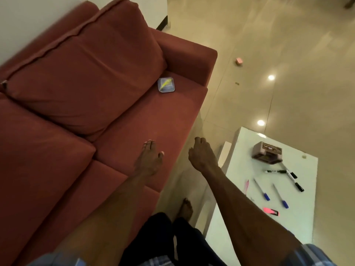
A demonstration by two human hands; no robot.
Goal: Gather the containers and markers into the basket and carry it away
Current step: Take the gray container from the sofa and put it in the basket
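Observation:
A small clear square container [166, 85] with a yellow marker inside lies on the red sofa seat near the armrest. My left hand [149, 158] hovers over the seat with fingers straight, well short of the container. My right hand [200, 153] hangs over the gap between sofa and table, fingers loosely curled and holding nothing. On the white table [230, 217] lie several markers: black ones [292, 175], two blue-capped ones [266, 195], a pink highlighter [270, 211]. A small grey box [267, 152] stands at the table's far end. No basket is in view.
The red sofa [76, 93] with loose back cushions fills the left. A pink block [239, 61] lies on the glossy floor beyond the armrest. My bare foot [185, 208] stands in the narrow aisle between sofa and table.

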